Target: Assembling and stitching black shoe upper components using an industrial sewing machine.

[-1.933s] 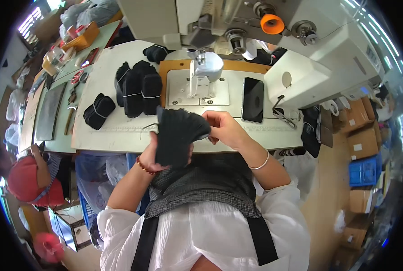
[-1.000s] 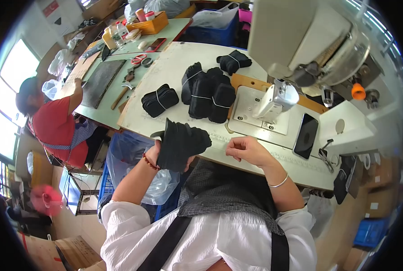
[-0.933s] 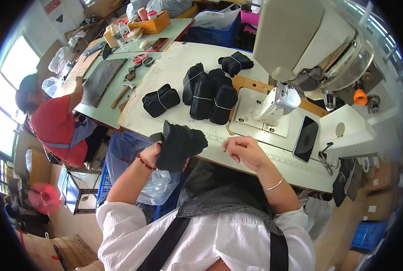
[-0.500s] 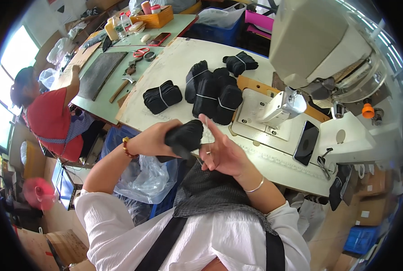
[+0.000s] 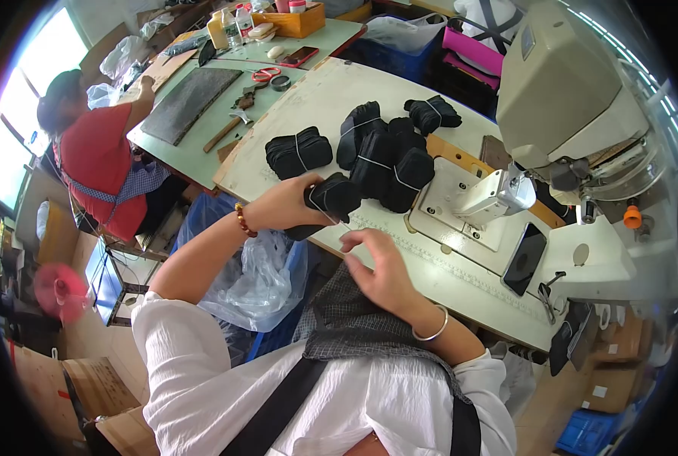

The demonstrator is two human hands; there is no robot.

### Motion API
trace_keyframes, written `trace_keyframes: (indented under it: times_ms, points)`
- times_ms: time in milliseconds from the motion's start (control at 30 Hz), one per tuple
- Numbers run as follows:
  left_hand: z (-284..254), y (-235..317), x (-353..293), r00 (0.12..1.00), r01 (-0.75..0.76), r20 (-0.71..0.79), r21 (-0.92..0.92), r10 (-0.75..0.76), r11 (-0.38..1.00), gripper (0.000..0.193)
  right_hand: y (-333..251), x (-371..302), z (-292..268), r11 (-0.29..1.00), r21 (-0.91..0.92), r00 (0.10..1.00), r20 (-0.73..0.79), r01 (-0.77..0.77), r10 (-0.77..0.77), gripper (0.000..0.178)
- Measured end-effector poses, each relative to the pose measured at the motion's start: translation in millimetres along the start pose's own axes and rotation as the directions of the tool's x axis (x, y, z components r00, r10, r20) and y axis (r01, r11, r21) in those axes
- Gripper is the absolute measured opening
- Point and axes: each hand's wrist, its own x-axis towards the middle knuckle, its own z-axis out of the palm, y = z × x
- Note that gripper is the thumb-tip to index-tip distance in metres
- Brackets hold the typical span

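Observation:
My left hand [image 5: 282, 205] grips a bundle of black fabric pieces [image 5: 337, 195] above the table's front edge. A thin white band crosses this bundle, and part of it sticks out toward my right hand. My right hand [image 5: 384, 270] is just right of and below the bundle, thumb and forefinger apart, with nothing visible between them. On the table beyond lie several more banded black bundles: one at the left [image 5: 299, 151], a cluster in the middle [image 5: 375, 163], and one farther back [image 5: 432, 114].
To the right stands a sewing machine [image 5: 575, 99], with a phone [image 5: 524, 258] beside its bed. A green table [image 5: 187, 156] at the left holds red scissors [image 5: 266, 74] and a hammer [image 5: 227, 131]. A person in red [image 5: 99, 156] works there. Below my left arm hangs clear plastic [image 5: 255, 281].
The white band now shows around the held bundle. My right hand has drawn down and right, away from it, and its raised fingers have bent. The view has shifted slightly.

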Motion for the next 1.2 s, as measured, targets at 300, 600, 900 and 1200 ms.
trace_keyframes:
  times_ms: [300,600,900,1200]
  points:
    - [28.2,-42.5,-8.2,0.970,0.222,0.225,-0.650,-0.095,0.726,0.075,-12.3,7.5,0.0,0.995,-0.009,0.995,0.008,0.100,-0.100,0.030]
    - [29.2,-20.1,-4.3,0.926,0.367,0.358,-0.928,-0.121,0.068,0.067,-22.2,-6.7,-29.7,0.931,-0.239,0.960,0.011,0.276,-0.281,0.029]
    - [-59.2,-7.7,58.3,0.963,0.253,0.231,-0.952,-0.140,0.171,0.045,42.3,-82.9,-58.8,0.791,-0.611,0.999,-0.009,-0.031,0.032,0.036]
    - [-60.9,30.6,284.9,0.946,0.029,-0.322,0.175,0.030,0.984,0.103,49.9,-107.0,-62.2,0.587,-0.788,0.981,-0.187,-0.187,0.061,0.030]
